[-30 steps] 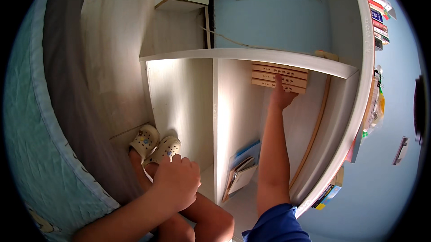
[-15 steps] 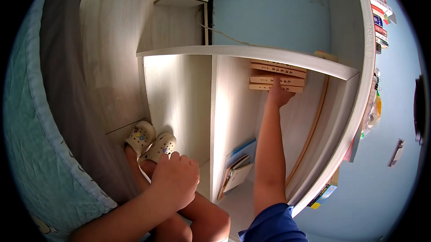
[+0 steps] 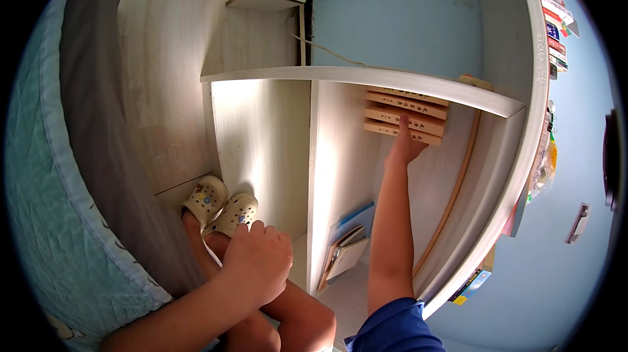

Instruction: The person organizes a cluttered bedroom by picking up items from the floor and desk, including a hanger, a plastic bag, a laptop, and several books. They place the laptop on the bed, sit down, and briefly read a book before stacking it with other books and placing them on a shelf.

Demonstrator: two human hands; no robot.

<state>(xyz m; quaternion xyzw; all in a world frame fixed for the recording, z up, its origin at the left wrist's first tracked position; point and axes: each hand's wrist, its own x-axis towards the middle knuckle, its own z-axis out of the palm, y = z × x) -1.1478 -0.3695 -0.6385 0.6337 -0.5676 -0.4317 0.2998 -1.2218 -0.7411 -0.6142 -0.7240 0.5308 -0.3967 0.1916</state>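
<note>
In the right shelf compartment, several cream paperback books (image 3: 386,115) lie stacked flat with dark lettering on their spines. My right hand (image 3: 407,147) reaches up to this stack, its thumb across the spines of the lower books and its fingers hidden beneath or behind them. The lower books tilt down toward the right, with gaps between them. My left hand (image 3: 258,262) rests over my bent knee with the fingers curled in; its palm is hidden.
A white upright panel (image 3: 313,175) divides the compartments. Below the stack lean a blue folder and thin books (image 3: 348,247). My feet wear cream clogs (image 3: 239,213) at the left compartment. A wooden strip (image 3: 451,198) curves along the right. A quilt (image 3: 39,221) hangs far left.
The lower books have dropped slightly and tilt more, and the gaps in the stack have widened. My right hand has shifted a little downward with them. My left hand stays put.
</note>
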